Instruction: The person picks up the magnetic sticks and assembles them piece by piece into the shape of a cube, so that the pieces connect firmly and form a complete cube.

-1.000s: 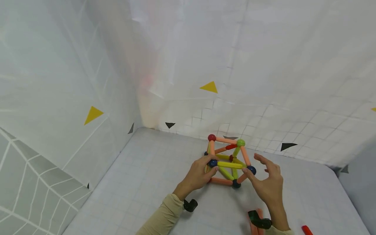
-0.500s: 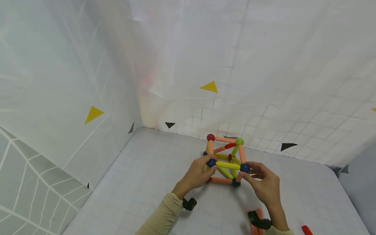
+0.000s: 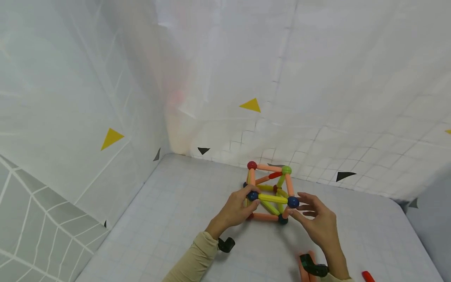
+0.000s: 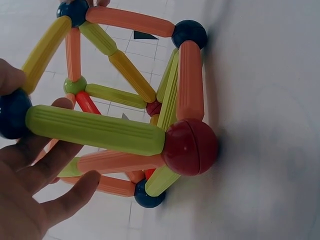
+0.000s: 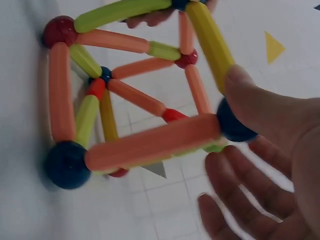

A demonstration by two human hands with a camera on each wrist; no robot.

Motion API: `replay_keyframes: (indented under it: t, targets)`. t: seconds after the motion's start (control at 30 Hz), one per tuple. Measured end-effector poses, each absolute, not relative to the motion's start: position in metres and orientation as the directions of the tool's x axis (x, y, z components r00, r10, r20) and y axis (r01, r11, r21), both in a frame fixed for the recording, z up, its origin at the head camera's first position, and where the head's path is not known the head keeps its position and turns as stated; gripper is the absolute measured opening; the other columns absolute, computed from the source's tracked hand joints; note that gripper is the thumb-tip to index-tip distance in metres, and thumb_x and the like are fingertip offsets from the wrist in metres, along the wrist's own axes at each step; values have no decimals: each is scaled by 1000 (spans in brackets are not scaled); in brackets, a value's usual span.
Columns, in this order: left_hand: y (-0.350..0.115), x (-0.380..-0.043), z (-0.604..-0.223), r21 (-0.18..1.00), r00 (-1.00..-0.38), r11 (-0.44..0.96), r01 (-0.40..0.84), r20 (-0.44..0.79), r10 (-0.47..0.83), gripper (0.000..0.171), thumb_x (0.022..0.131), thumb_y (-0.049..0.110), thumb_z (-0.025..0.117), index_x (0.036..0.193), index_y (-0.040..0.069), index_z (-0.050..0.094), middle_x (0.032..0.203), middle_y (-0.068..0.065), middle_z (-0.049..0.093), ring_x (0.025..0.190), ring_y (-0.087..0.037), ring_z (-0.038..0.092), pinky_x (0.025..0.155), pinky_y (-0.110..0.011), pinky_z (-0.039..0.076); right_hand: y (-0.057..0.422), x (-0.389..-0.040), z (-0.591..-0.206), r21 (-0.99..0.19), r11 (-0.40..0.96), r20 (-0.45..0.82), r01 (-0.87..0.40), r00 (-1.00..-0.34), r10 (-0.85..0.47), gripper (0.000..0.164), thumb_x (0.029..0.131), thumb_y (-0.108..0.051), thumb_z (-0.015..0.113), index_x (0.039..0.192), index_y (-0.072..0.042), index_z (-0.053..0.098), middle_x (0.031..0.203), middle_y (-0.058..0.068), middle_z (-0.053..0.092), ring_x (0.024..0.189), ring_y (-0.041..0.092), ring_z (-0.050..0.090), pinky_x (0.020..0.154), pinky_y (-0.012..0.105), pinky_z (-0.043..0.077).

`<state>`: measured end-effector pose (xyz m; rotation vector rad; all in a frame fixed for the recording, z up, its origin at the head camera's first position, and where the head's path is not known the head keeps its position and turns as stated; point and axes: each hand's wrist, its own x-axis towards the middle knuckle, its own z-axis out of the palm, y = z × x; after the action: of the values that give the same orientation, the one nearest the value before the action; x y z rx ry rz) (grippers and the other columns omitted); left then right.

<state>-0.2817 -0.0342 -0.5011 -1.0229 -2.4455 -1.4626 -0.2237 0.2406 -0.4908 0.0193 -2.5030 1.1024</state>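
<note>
A cube-like frame of magnetic sticks and balls stands on the table, with orange, green, yellow and red sticks. In the head view, my left hand [image 3: 234,207] pinches the blue ball [image 3: 252,196] at the frame's upper front-left corner. My right hand [image 3: 318,220] holds the other blue ball [image 3: 293,202] at the upper front-right corner, thumb on the near side and fingers behind. A yellow stick [image 3: 273,199] bridges these two balls. Below the left-hand ball, a green stick [image 4: 95,130] runs to a red ball [image 4: 191,147]. An orange stick [image 5: 152,141] runs from the right-hand ball to a lower blue ball [image 5: 68,165].
Loose orange sticks [image 3: 303,270] lie on the table beside my right wrist. A red stick [image 3: 368,276] lies farther right at the bottom edge. The white wall [image 3: 225,78] rises just behind the frame, and another wall [image 3: 70,117] stands at left.
My right hand's spread fingers have closed around the front-right blue ball. That corner has shifted left, and the frame stands squarer. The left hand keeps its grip, drifting slightly left.
</note>
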Motion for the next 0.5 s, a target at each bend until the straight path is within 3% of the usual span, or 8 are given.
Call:
replay_keyframes:
  t: [0.13,0.27,0.33,0.5]
  targets:
    - [-37,-283,-502,745,-760,289,601,419,497,29,108,23,64,133,10,59,113,-3,70,91,-8,61,84,-40,59,258,-213,-487,-661,749,71,40,-991,115,73,85,-54,87,134,-5,66,122,20,75,99,32,75,76,39,62]
    - [-39,-284,-502,750,-765,294,592,407,500,29,108,27,64,134,16,58,114,-1,70,91,-7,61,84,-34,58,279,-204,-495,-536,825,-213,179,-974,73,86,82,-66,83,131,3,66,118,22,74,100,32,72,81,50,61]
    - [-40,-284,-503,747,-764,298,595,409,500,28,109,28,63,134,18,57,115,-2,70,92,-6,61,85,-33,59,288,-200,-500,-478,852,-265,213,-960,92,88,81,-66,83,129,5,66,117,23,74,101,36,70,82,53,59]
    - [-39,-284,-502,748,-762,293,596,412,499,29,108,25,64,135,20,57,117,-2,70,94,-7,62,86,-40,60,323,-184,-509,-316,903,-250,290,-944,216,88,82,-58,86,128,13,62,115,35,67,100,49,65,81,59,56]
